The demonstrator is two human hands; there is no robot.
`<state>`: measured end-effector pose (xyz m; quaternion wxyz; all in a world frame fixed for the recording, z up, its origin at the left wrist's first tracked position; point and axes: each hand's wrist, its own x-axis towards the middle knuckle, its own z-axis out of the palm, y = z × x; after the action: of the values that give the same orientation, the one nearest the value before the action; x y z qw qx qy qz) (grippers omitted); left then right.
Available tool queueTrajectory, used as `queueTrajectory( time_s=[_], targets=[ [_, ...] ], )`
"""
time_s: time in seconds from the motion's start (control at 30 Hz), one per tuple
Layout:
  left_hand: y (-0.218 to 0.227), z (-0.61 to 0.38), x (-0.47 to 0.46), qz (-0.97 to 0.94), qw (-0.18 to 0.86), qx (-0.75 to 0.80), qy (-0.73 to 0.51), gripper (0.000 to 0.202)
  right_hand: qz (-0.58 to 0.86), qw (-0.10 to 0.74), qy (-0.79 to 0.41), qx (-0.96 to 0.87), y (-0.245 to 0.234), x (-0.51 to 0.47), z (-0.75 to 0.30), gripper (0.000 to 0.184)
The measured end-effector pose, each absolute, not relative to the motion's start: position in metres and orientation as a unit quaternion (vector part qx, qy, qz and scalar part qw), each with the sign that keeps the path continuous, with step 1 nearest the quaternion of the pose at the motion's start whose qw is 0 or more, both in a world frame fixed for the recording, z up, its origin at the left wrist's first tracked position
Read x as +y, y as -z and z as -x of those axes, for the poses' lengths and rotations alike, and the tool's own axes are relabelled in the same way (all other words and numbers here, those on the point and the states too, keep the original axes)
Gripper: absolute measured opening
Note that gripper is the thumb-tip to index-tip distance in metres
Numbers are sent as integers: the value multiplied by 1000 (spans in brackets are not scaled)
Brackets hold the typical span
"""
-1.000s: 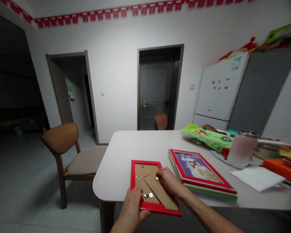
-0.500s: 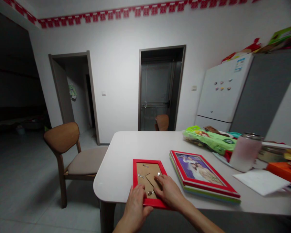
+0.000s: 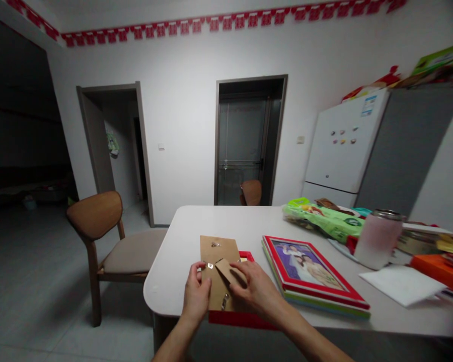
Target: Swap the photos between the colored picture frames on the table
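A brown backing board (image 3: 219, 246) with metal clips is lifted out of a red picture frame (image 3: 245, 320), which lies beneath it at the table's front edge. My left hand (image 3: 197, 291) grips the board's left edge between thumb and fingers. On the right, my right hand (image 3: 254, 285) pinches the raised stand flap (image 3: 229, 271) in the board's middle. Most of the red frame is hidden under the board and my hands. Just right of my hands lies a stack of picture frames (image 3: 313, 266), the top one red with a photo of people in it.
Farther right on the white table (image 3: 226, 221) are a green package (image 3: 322, 219), a pinkish jar (image 3: 380, 239), a white sheet (image 3: 403, 283) and an orange box (image 3: 436, 271). A wooden chair (image 3: 96, 216) stands left of the table; a fridge (image 3: 342, 146) is behind.
The backing board has come up out of the red frame and shifted left. My left hand moved to its left edge, and the right hand has raised the stand flap.
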<state>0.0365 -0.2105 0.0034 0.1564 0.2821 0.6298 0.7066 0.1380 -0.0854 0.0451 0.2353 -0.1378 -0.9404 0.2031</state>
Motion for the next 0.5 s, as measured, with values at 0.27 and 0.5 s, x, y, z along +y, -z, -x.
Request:
queueTrajectory(
  time_s=[0.27, 0.5],
  targets=[
    [7, 22, -271, -175, 129, 694, -687, 29, 261, 158, -139, -942, -9, -51, -154, 36],
    [18, 55, -291, -176, 130, 785, -580, 33, 347, 132, -198, -907, 3, -45, -154, 37]
  ],
)
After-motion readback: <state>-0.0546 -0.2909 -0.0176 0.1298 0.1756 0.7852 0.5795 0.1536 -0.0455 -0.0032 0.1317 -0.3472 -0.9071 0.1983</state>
